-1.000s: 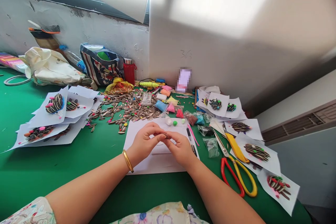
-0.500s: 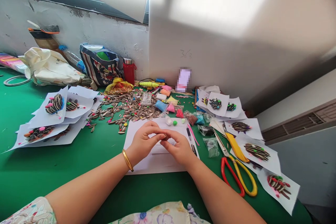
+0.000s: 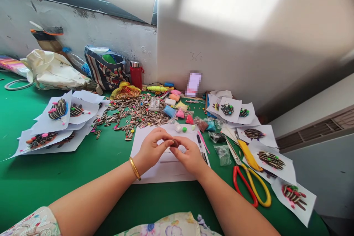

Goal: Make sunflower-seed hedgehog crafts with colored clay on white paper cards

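White paper point(image 3: 168, 172) ends just below the left hand point(image 3: 151, 151) and right hand point(image 3: 189, 156), together pinching a dark lump point(image 3: 174, 142).

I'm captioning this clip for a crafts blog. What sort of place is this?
Probably a craft workbench: a green-topped table holds loose sunflower seeds, paper sheets bearing seed pictures, and packets of coloured modelling clay.

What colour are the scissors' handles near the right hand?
Head view: the metal scissors have one red handle and one yellow handle.
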Available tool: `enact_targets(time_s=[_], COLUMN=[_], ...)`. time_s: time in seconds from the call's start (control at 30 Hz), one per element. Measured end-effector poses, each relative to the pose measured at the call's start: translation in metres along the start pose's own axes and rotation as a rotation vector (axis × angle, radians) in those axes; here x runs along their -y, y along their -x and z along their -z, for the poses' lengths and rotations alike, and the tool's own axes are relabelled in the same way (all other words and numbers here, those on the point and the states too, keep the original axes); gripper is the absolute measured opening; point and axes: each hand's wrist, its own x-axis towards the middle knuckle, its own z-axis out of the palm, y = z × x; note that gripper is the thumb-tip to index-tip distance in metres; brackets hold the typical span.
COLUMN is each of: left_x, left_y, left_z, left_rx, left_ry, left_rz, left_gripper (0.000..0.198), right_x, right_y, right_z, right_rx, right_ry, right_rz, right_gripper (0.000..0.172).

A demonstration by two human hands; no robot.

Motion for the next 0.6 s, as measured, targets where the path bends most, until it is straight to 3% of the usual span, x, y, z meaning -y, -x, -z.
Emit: enact_targets(time_s=[0.07, 0.2, 0.33, 0.43, 0.6], left_x=[0.0002, 0.0029, 0.003, -0.0001, -0.001], left_y=[0.0007, 0.0043, 0.004, 0.0013, 0.0003], left_z=[-0.0004, -0.0025, -0.0019, 0.0001, -0.0006], left_rx=[-0.003, 0.055, 0.093, 0.043, 0.011], left_ry=[0.02, -0.035, -0.104, -0.059, 0.035], left_rz=[-0.016, -0.072, -0.039, 0.005, 0.023], left_gripper=[0.01, 0.03, 0.011, 0.01, 0.01], right_x=[-0.0005, 0.0, 0.0019, 0.0024, 0.0004], right_y=[-0.0001, 0.001, 0.0021, 0.0017, 0.0004], right_z=[0.0017, 0.0034, 0.0012, -0.0001, 0.0023], right_rx=[0.016, -0.003, -0.013, -0.017, 0.029], right_ry=[-0.032, 0.052, 0.205, 0.141, 0.009], right_rz=[0.01, 0.008, 0.036, 0.029, 0.042], right_gripper=[0.02, 0.017, 0.014, 0.011, 0.02])
